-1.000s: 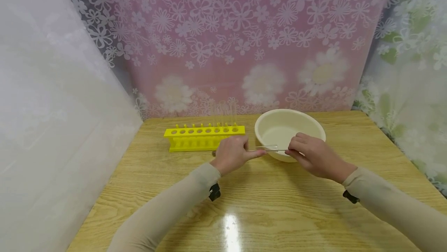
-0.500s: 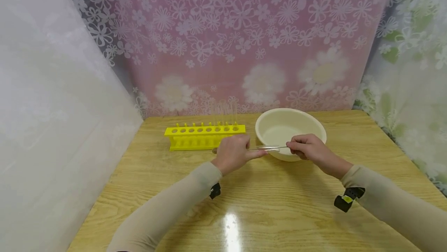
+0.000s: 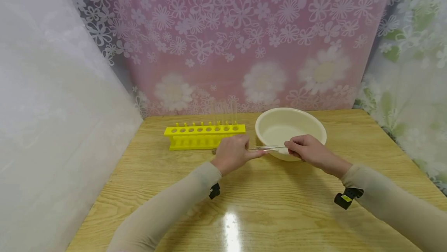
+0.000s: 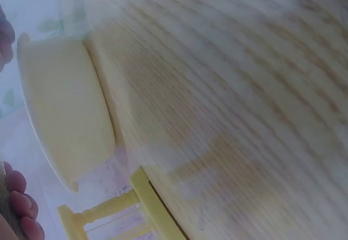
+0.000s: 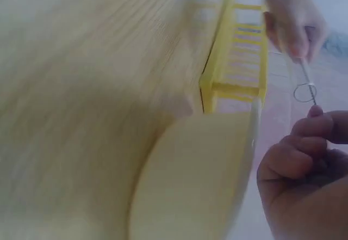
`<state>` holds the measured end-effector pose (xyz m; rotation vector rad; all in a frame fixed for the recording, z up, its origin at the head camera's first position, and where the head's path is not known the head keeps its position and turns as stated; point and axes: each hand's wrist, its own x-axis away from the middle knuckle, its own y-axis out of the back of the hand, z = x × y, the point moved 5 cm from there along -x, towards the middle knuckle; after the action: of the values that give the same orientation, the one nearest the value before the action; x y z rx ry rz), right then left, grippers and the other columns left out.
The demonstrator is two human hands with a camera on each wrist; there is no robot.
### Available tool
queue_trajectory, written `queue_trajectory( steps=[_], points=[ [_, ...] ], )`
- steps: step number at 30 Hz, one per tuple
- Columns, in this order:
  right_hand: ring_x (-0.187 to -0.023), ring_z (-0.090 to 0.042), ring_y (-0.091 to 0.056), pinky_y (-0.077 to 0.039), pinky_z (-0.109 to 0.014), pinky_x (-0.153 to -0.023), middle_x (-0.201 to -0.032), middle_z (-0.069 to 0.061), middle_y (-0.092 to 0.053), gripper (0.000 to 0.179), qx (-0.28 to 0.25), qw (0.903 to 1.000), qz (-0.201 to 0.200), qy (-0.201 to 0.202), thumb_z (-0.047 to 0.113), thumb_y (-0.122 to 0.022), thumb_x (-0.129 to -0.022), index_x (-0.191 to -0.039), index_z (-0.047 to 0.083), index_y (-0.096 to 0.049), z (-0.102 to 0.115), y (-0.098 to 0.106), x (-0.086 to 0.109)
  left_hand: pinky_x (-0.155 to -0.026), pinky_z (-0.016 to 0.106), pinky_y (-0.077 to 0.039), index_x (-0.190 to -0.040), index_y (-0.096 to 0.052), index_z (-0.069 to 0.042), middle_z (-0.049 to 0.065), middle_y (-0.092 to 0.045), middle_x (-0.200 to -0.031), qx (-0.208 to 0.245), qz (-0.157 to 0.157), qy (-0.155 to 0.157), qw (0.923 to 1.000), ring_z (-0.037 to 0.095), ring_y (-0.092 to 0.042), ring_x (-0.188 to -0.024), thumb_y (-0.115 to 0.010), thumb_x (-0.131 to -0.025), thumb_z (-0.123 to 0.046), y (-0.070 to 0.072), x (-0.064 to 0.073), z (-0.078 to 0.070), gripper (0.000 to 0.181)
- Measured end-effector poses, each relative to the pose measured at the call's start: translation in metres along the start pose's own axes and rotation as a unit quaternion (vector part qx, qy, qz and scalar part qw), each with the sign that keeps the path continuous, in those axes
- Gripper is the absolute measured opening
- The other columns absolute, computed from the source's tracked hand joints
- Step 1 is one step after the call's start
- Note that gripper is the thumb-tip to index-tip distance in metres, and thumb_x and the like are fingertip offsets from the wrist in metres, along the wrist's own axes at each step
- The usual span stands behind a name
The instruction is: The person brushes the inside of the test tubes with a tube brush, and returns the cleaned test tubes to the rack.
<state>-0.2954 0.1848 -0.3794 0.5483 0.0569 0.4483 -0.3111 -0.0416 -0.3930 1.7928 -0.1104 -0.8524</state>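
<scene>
My left hand [image 3: 231, 155] grips a clear glass test tube [image 3: 270, 148] lying nearly level, its mouth toward the right. A thin metal wire, the handle of a test tube brush [image 5: 313, 96], runs out of the mouth. My right hand [image 3: 312, 153] pinches that wire close to the tube's mouth, over the near rim of a cream basin [image 3: 265, 143]. Brownish bristles [image 3: 213, 151] show past the left hand in the head view. In the left wrist view, the left fingers [image 4: 24, 203] curl round the brownish part of the tube.
Behind the left hand stands a yellow test tube rack [image 3: 190, 132], with several clear test tubes [image 3: 223, 112] upright at its right end. Wooden table [image 3: 195, 213] stretches in front of both arms. Flowered curtains [image 3: 216, 42] hang behind and at the right.
My right hand has turned at the wrist, then shifted slightly left toward the tube's mouth, still pinching the wire. The left hand and the tube stay nearly in place.
</scene>
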Motion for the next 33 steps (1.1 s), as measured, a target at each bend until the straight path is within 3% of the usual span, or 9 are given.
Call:
queue_trajectory(
  steps=[2,3,6,9,12,15,23,30,33],
  points=[
    [-0.051,-0.008,-0.035,-0.036,-0.028,-0.051,-0.064,0.003,-0.048,0.029,0.103,0.9908,-0.038,0.079,0.031,-0.056,-0.105,-0.084,0.012,-0.063,0.006,0.001,0.002,-0.038,0.021,-0.026,-0.067,-0.047,-0.023,-0.01,-0.045,-0.055,0.013,0.002,0.009,0.9999,0.005,-0.034,-0.042,-0.063,-0.082,-0.076,0.0,0.0,0.002,0.057],
    [-0.053,-0.007,-0.037,-0.038,-0.028,-0.053,-0.067,0.005,-0.051,0.024,0.156,0.9783,-0.057,0.123,0.028,-0.058,-0.104,-0.087,0.013,-0.065,0.01,0.001,0.003,-0.038,0.022,-0.026,-0.066,-0.047,-0.023,-0.01,-0.045,-0.054,0.018,0.002,0.011,0.9998,0.005,-0.034,-0.042,-0.064,-0.082,-0.075,0.0,0.0,0.003,0.057],
    [-0.063,-0.004,-0.044,-0.041,-0.026,-0.059,-0.074,0.01,-0.057,0.004,0.293,0.9162,-0.117,0.247,0.017,-0.069,-0.097,-0.093,0.016,-0.068,0.021,-0.002,0.009,-0.038,0.023,-0.027,-0.066,-0.046,-0.023,-0.01,-0.044,-0.053,0.025,-0.001,0.016,0.9996,0.006,-0.035,-0.042,-0.066,-0.082,-0.074,0.001,0.0,0.006,0.056],
    [-0.071,-0.004,-0.049,-0.044,-0.027,-0.062,-0.083,0.008,-0.061,0.013,0.374,0.8519,-0.153,0.333,0.006,-0.076,-0.087,-0.095,0.013,-0.069,0.026,-0.005,0.014,-0.038,0.023,-0.028,-0.067,-0.046,-0.024,-0.01,-0.045,-0.054,0.024,-0.001,0.018,0.9995,0.006,-0.036,-0.042,-0.065,-0.082,-0.074,0.001,0.0,0.007,0.056],
    [-0.073,-0.006,-0.053,-0.047,-0.027,-0.062,-0.086,0.004,-0.063,0.02,0.401,0.8247,-0.152,0.369,0.004,-0.079,-0.082,-0.098,0.012,-0.07,0.027,-0.009,0.016,-0.038,0.023,-0.03,-0.067,-0.047,-0.025,-0.01,-0.046,-0.054,0.03,0.012,0.024,0.9992,0.006,-0.037,-0.042,-0.064,-0.082,-0.075,0.002,0.001,0.007,0.056],
    [-0.073,-0.007,-0.056,-0.049,-0.027,-0.062,-0.086,0.003,-0.064,0.02,0.409,0.8249,-0.133,0.367,0.004,-0.079,-0.083,-0.1,0.011,-0.071,0.027,-0.012,0.016,-0.038,0.024,-0.03,-0.067,-0.049,-0.025,-0.01,-0.047,-0.054,0.035,0.033,0.035,0.9982,0.006,-0.038,-0.042,-0.063,-0.081,-0.077,0.001,0.003,0.008,0.056],
    [-0.077,-0.003,-0.059,-0.051,-0.026,-0.067,-0.087,0.007,-0.066,0.003,0.406,0.8492,-0.074,0.329,0.013,-0.071,-0.094,-0.096,0.014,-0.073,0.025,-0.017,0.012,-0.039,0.025,-0.027,-0.065,-0.049,-0.024,-0.008,-0.046,-0.054,0.025,0.056,0.043,0.9972,0.009,-0.037,-0.042,-0.065,-0.081,-0.076,0.0,0.005,0.01,0.057],
    [-0.075,0.0,-0.06,-0.051,-0.027,-0.066,-0.085,0.012,-0.067,0.015,0.328,0.8996,-0.036,0.286,0.004,-0.07,-0.093,-0.092,0.019,-0.075,0.025,-0.01,0.005,-0.039,0.024,-0.026,-0.064,-0.048,-0.023,-0.008,-0.045,-0.053,0.011,0.058,0.044,0.9973,0.008,-0.035,-0.042,-0.058,-0.081,-0.081,0.003,0.005,0.008,0.061],
    [-0.076,-0.001,-0.061,-0.051,-0.027,-0.067,-0.086,0.011,-0.068,0.015,0.326,0.9005,-0.031,0.286,0.004,-0.069,-0.093,-0.093,0.017,-0.075,0.026,-0.008,0.004,-0.038,0.024,-0.025,-0.064,-0.049,-0.023,-0.008,-0.045,-0.053,0.017,0.057,0.048,0.997,0.008,-0.035,-0.042,-0.057,-0.081,-0.081,0.004,0.005,0.008,0.061]
  ],
)
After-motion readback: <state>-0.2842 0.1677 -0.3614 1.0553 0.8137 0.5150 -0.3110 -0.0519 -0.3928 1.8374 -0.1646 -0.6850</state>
